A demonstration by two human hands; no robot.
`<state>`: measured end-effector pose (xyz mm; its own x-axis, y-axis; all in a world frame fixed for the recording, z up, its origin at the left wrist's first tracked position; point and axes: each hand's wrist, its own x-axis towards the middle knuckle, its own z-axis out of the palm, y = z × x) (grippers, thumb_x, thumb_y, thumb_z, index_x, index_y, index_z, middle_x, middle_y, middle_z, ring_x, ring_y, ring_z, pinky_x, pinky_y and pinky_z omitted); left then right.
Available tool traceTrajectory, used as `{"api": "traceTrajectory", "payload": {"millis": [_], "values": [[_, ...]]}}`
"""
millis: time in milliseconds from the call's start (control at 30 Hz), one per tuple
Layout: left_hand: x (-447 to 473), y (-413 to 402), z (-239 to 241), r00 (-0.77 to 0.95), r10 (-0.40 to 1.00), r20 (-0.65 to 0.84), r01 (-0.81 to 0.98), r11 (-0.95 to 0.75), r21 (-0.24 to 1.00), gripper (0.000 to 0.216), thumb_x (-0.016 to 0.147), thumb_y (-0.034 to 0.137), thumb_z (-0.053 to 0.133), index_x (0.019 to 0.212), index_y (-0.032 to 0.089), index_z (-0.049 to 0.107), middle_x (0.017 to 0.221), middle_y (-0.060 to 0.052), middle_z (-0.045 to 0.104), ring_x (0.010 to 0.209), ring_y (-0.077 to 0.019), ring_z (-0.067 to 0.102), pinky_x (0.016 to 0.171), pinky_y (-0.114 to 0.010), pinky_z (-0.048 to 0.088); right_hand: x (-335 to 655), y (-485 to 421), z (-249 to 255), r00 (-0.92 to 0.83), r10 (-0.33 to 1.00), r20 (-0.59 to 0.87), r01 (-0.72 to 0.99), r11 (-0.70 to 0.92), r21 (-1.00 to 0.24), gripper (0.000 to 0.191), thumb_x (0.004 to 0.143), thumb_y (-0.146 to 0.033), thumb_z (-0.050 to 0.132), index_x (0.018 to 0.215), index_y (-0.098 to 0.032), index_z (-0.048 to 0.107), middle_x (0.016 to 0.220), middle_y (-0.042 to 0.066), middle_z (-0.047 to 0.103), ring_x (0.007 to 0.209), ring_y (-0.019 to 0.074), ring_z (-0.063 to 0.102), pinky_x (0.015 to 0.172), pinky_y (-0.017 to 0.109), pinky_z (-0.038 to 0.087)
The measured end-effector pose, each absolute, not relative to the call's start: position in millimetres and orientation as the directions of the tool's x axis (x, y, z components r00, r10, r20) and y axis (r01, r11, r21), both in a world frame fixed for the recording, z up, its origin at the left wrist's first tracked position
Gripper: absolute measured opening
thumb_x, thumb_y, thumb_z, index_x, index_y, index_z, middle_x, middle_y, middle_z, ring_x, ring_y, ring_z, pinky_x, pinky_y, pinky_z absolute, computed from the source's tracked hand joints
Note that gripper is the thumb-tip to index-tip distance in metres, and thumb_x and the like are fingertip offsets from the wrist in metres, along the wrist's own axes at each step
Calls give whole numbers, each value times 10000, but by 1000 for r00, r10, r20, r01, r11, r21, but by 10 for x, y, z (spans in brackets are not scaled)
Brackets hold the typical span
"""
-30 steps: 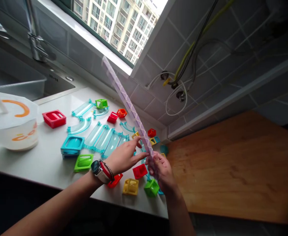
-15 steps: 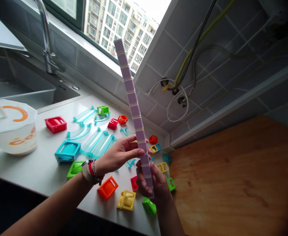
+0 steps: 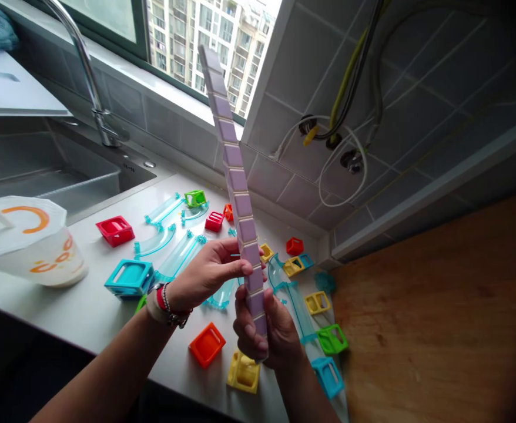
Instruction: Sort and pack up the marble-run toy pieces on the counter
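I hold a long lilac column [image 3: 233, 170] of stacked square blocks nearly upright above the counter. My right hand [image 3: 264, 332] is wrapped round its bottom end. My left hand [image 3: 209, 270], with a watch and bracelets on the wrist, pinches the column just above the right hand. Below lie several clear teal track pieces [image 3: 176, 255] and small coloured square blocks: an orange block [image 3: 207, 344], a yellow block [image 3: 243, 372], a green block [image 3: 332, 339], a red block [image 3: 116, 230] and a large teal block [image 3: 130, 277].
A white lidded cup [image 3: 29, 244] with a straw stands at the left on the white counter [image 3: 81, 305]. A steel sink [image 3: 42, 170] and tap [image 3: 94, 88] lie behind it. A wooden board [image 3: 438, 305] fills the right. Cables [image 3: 341, 147] hang on the tiled wall.
The column has turned from leaning left to nearly upright, and my right hand has slid down to its bottom end. The view has shifted right, showing more blocks near the board.
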<state>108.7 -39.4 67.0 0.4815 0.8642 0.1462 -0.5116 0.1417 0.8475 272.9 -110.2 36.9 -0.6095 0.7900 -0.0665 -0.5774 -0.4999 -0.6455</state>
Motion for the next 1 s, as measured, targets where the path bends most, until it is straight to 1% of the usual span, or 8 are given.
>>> {"api": "traceTrajectory", "payload": {"millis": [167, 300, 500, 633, 733, 800, 900, 1000], "values": [[1143, -349, 702, 346, 932, 104, -413, 52, 909, 304, 782, 365, 886, 939, 156, 732, 823, -40, 718, 714, -164, 662, 582, -232, 536, 2755, -935, 387, -383, 919, -90, -492, -286, -822, 460, 1020, -602, 525, 1078, -170, 673, 620, -31, 619, 309, 52, 357, 302, 178, 313], [1179, -323, 726, 198, 971, 134, -272, -77, 959, 306, 791, 352, 878, 928, 162, 681, 859, -16, 706, 784, -163, 684, 713, -250, 571, 2830, -841, 331, -185, 983, 13, -241, -33, -970, 380, 905, -525, 746, 1066, -191, 662, 664, -33, 619, 430, 84, 483, 389, 194, 388], [1214, -300, 666, 326, 937, 127, -80, -107, 991, 231, 952, 395, 714, 963, 183, 624, 842, -10, 701, 755, -151, 672, 683, -240, 545, 2820, -1027, 126, -54, 993, 101, -87, 96, -992, 278, 966, -458, 689, 1086, -207, 687, 759, 7, 663, 541, 121, 553, 485, 236, 427], [1212, -264, 661, 352, 927, 131, -7, -138, 990, 284, 925, 443, 736, 955, 193, 603, 808, -8, 698, 706, -158, 675, 625, -239, 539, 2756, -1094, 73, -101, 988, 120, -169, 102, -980, 330, 1022, -504, 584, 1112, -200, 676, 803, 30, 689, 568, 135, 585, 519, 256, 448], [1204, -250, 693, 286, 940, 185, 17, -197, 980, 415, 928, 457, 725, 1236, 231, 563, 1088, -75, 727, 854, -203, 728, 731, -307, 602, 2740, -1077, 76, -100, 988, 117, -260, 87, -962, 378, 1043, -537, 530, 1120, -193, 665, 780, 13, 654, 530, 112, 531, 494, 240, 403], [1209, -272, 722, 150, 936, 318, 71, -331, 941, 554, 921, 405, 743, 1399, 286, 488, 1318, -106, 656, 1019, -228, 719, 850, -351, 612, 2749, -1053, 78, -75, 990, 121, -293, 94, -952, 391, 1040, -551, 529, 1098, -188, 663, 762, 1, 631, 497, 96, 479, 469, 232, 365], [1237, -355, 768, 85, 886, 455, 128, -463, 877, 666, 891, 305, 778, 1477, 324, 461, 1436, -109, 585, 1169, -253, 672, 995, -387, 579, 2772, -1020, 77, -48, 991, 129, -337, 106, -936, 414, 1036, -565, 531, 1114, -184, 669, 764, -2, 620, 471, 83, 434, 440, 227, 324], [1293, -443, 795, 262, 913, 313, 20, -329, 944, 860, 873, 266, 800, 1575, 364, 312, 1385, -108, 644, 1121, -260, 714, 974, -408, 596, 2787, -1003, 82, -20, 987, 159, -358, 141, -923, 441, 1033, -560, 543, 1241, -193, 672, 779, -4, 614, 473, 77, 424, 433, 222, 326]]}}
